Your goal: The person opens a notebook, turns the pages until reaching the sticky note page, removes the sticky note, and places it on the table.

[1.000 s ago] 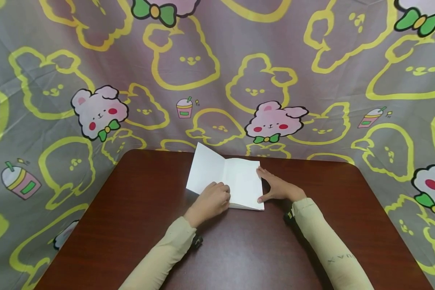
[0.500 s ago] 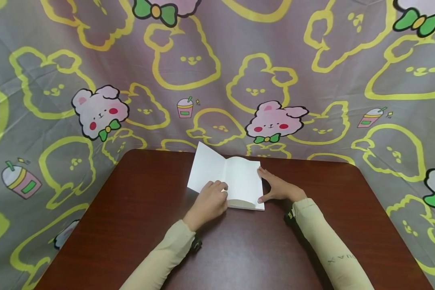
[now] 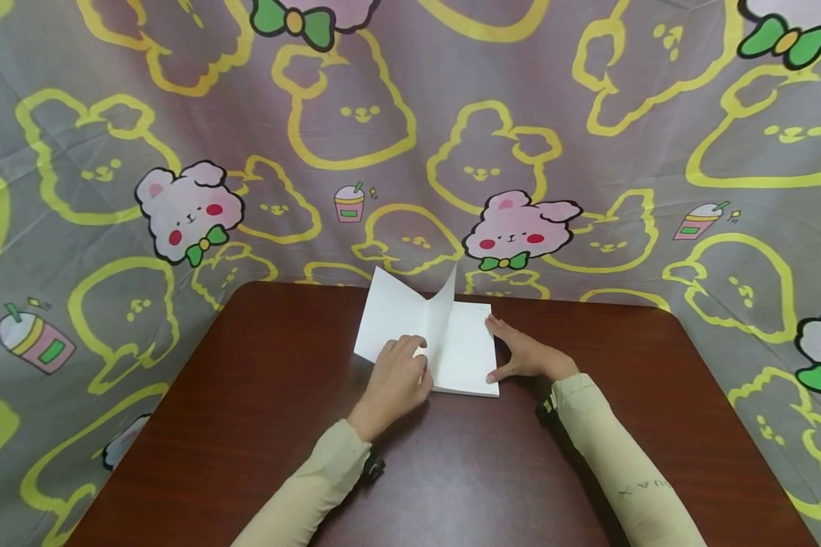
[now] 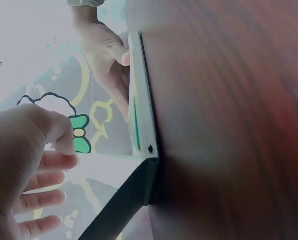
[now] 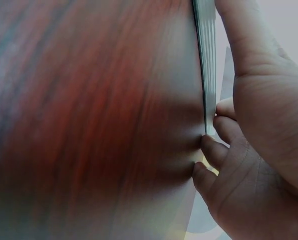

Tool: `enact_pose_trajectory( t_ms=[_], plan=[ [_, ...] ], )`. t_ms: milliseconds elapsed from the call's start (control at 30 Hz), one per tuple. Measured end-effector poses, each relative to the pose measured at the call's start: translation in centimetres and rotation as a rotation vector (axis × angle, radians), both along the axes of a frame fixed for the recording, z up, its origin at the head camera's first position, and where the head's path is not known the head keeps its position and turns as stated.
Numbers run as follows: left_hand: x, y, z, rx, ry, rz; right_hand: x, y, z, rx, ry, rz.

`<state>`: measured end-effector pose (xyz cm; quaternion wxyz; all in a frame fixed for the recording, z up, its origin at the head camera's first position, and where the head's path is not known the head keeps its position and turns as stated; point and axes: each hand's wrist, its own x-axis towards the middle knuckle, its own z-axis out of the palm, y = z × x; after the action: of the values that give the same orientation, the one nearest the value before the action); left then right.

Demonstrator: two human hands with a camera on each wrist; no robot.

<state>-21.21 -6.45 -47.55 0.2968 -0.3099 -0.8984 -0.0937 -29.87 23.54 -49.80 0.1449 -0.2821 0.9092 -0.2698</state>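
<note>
An open notebook [image 3: 472,342] with white, faintly lined pages lies toward the back of the table. Its left cover [image 3: 386,315] is tilted up; the left wrist view shows the dark outside of this cover [image 4: 121,205]. A lifted page [image 3: 443,308] stands curved near the spine. My left hand [image 3: 397,384] pinches this page by its lower part between thumb and index finger, the other fingers loosely bent. Along the notebook's right edge rests my right hand [image 3: 530,353], thumb on the lower corner and fingers extended toward the upper one. In the right wrist view its fingertips [image 5: 213,150] touch the page block [image 5: 207,60].
Under everything is a dark red-brown wooden table [image 3: 260,425] with rounded back corners. A grey curtain [image 3: 397,91] printed with yellow outlines and cartoon rabbits hangs close behind and beside it. Small black devices are strapped beneath both wrists.
The top pages first bulged up from the notebook; now a page stands raised near the spine, baring lined paper at right. My left hand shifted slightly left and up, the right stayed still.
</note>
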Motion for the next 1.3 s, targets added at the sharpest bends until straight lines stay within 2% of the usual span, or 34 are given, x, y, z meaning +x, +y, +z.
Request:
enact_pose_trajectory(
  t_ms=[267, 533, 967, 1133, 1300],
  plan=[
    [0.3, 0.1, 1.1, 0.079, 0.029, 0.048, 0.1, 0.0, 0.1, 0.003, 0.0, 0.007],
    [0.2, -0.3, 1.7, 0.097, 0.035, 0.069, 0.1, 0.0, 0.2, 0.019, -0.001, 0.0],
    [-0.7, -1.2, 3.6, 0.231, 0.054, 0.114, 0.2, -0.2, 0.6, 0.016, -0.031, -0.014],
    [-0.8, -1.8, 4.4, 0.234, 0.086, 0.126, 0.1, -0.2, 0.6, 0.014, -0.029, -0.005],
    [-0.7, -2.5, 4.8, 0.192, 0.097, 0.132, 0.2, -0.2, 0.5, 0.007, -0.014, 0.005]
  ],
)
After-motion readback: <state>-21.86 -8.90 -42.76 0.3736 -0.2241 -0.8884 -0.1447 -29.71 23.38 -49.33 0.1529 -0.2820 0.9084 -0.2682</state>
